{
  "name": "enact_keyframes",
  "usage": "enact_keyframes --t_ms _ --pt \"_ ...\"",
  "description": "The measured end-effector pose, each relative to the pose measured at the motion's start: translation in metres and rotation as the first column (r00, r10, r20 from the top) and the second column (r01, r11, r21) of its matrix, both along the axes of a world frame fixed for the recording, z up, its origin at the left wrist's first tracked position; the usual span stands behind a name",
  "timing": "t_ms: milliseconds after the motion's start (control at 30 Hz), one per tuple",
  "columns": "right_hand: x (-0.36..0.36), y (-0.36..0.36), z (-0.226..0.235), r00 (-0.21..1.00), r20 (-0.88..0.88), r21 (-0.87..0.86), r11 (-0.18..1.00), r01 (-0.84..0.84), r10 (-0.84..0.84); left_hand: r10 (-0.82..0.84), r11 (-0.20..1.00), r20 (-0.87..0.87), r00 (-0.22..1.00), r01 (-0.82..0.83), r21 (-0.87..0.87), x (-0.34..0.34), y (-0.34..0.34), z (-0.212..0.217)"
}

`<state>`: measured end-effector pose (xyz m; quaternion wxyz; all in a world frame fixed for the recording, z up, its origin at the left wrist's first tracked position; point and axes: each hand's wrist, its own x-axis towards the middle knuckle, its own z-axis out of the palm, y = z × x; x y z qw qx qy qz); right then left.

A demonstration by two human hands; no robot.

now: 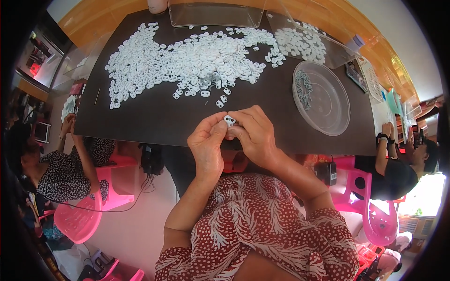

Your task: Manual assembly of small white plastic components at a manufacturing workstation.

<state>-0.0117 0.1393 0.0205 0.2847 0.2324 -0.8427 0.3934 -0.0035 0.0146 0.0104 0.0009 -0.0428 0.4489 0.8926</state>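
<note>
Just above the table's near edge, both my hands meet around a small white oval plastic piece with two dark holes (229, 120). My left hand (209, 136) pinches it from the left with thumb and fingers. From the other side, my right hand (255, 133) closes on the same piece, thumb against its lower part. The fingers partly cover it. Beyond my hands, a wide heap of similar white oval pieces (206, 56) spreads over the dark table (154, 119). A few single pieces (220, 100) lie at the heap's near edge, closest to my fingertips.
A round clear plastic tray (328, 110) at the right holds small grey metal parts (303, 91). Behind it lies a clear box (337, 51) with more white pieces. Another clear bin (215, 18) stands at the far edge. People sit left (65, 173) and right (391, 168), near pink chairs (82, 218).
</note>
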Motion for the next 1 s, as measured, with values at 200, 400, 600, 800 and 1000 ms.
enact_keyframes --t_ms 200,400,600,800,1000 --pt "0.002 0.003 0.002 0.999 0.015 -0.081 0.996 -0.035 0.037 -0.037 0.996 -0.138 0.990 0.024 -0.089 0.002 -0.002 -0.003" --pt "0.005 0.002 0.001 0.999 -0.028 -0.086 0.996 -0.037 0.034 -0.008 1.000 -0.085 0.996 0.007 -0.010 0.005 0.000 0.003" --pt "0.006 0.004 0.000 0.999 -0.032 -0.080 0.996 -0.028 0.025 -0.012 1.000 -0.076 0.997 0.012 -0.010 0.006 0.002 0.004" --pt "0.007 0.006 -0.003 0.997 -0.057 -0.110 0.992 -0.060 0.054 -0.032 0.999 -0.110 0.993 0.028 -0.031 0.008 0.000 0.003" --pt "0.008 0.003 -0.003 0.993 -0.104 -0.155 0.986 -0.069 0.053 0.017 0.946 -0.337 0.941 -0.125 -0.300 0.010 0.000 -0.002"
